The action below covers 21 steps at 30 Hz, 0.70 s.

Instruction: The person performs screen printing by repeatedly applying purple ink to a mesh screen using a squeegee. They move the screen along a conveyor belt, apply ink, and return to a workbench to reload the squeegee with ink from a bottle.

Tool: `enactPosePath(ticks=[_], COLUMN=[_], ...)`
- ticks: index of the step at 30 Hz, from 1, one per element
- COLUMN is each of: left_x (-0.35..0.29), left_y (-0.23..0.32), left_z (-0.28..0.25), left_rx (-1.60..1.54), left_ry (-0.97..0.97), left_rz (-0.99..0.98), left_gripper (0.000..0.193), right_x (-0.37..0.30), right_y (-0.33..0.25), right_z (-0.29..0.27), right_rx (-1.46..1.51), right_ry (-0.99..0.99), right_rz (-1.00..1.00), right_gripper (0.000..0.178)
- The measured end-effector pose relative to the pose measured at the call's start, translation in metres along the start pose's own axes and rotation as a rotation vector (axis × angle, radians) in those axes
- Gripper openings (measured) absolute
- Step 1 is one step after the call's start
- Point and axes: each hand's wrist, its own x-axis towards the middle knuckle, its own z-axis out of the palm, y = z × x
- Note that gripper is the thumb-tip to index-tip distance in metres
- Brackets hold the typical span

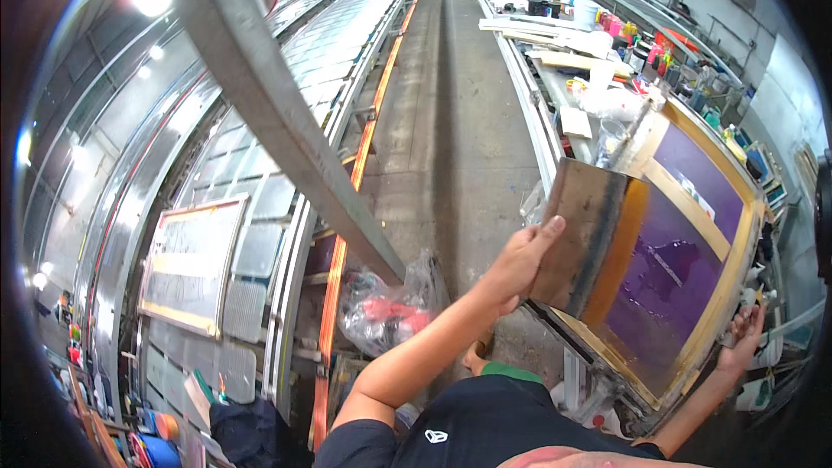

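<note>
My left hand (520,264) grips a wide squeegee (574,234) by its left edge, thumb on the face of its wooden board. Its amber blade (617,247) faces right, with a dark stained band along the board beside it. The squeegee is raised over the near left part of a screen frame (693,373) and hides some of its mesh. Wet purple mesh (667,295) fills the frame, crossed by a tan strip. Beyond the frame's right edge, my right hand (741,338) is raised with fingers apart and loosely bent; I see nothing in it.
A concrete aisle (446,121) runs between long tables. A slanted metal beam (286,113) crosses the left side, above a clear plastic bag (390,308) with red contents. Bottles and tubs (620,30) crowd the right bench. Another framed screen (192,264) lies on the left table.
</note>
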Motion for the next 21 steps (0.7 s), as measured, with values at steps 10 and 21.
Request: enactPosePath(ticks=[10,21], left_x=[0.125,0.299], left_y=[0.099,0.185], left_z=[-0.150,-0.339], left_rx=[0.022,-0.035], left_ry=[0.289,0.530], left_rz=[0.117,0.272], left_gripper=[0.048,0.042], right_x=[0.056,0.131], right_y=[0.160,0.356], right_z=[0.230,0.524], right_rx=[0.206,0.103], right_ry=[-0.200,-0.294], right_rz=[0.134,0.288], right_gripper=[0.022,0.025])
